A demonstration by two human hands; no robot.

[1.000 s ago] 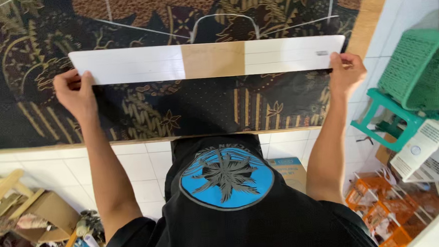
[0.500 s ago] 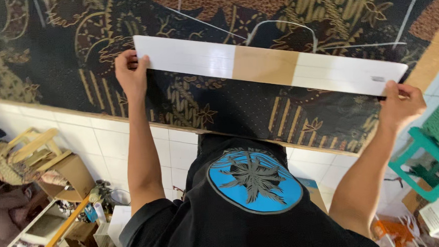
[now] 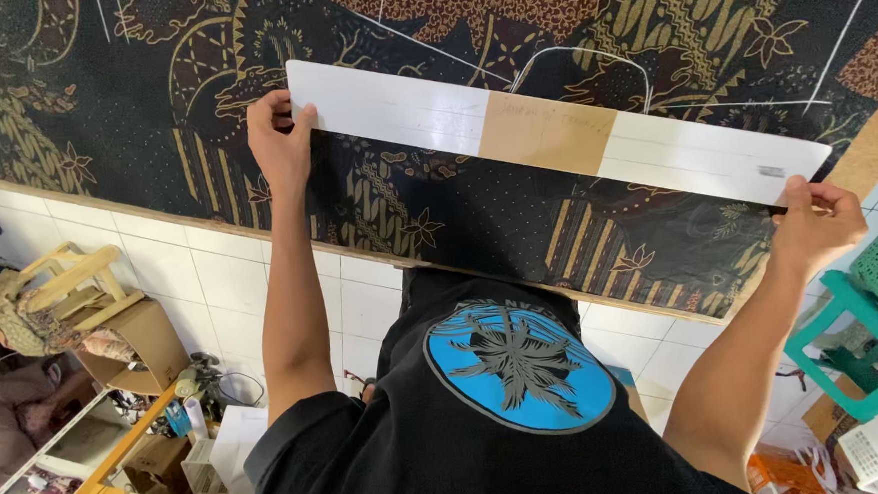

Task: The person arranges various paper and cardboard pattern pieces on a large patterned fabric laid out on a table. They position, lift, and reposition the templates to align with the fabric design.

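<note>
The long white flat plastic strip with a tan cardboard-coloured patch at its middle lies slanted across the upper half of the frame, flat on the dark batik cloth with gold and brown leaf patterns, its left end higher than its right. The left hand is closed on the strip's left end in the upper left of centre, thumb over the white face and fingers curled under the lower edge. The right hand pinches the strip's right end at the right edge of the frame, fingertips on the corner just below a small grey mark. White chalk lines drawn on the cloth run just above the strip, one curving like an arch behind the tan patch. The cloth covers a bench whose pale wooden edge shows below it as a thin slanted line. Under that comes a white tiled floor. A person's black shirt with a round blue emblem fills the bottom centre. A teal plastic stool stands at the lower right, a cardboard box at the lower left.
</note>
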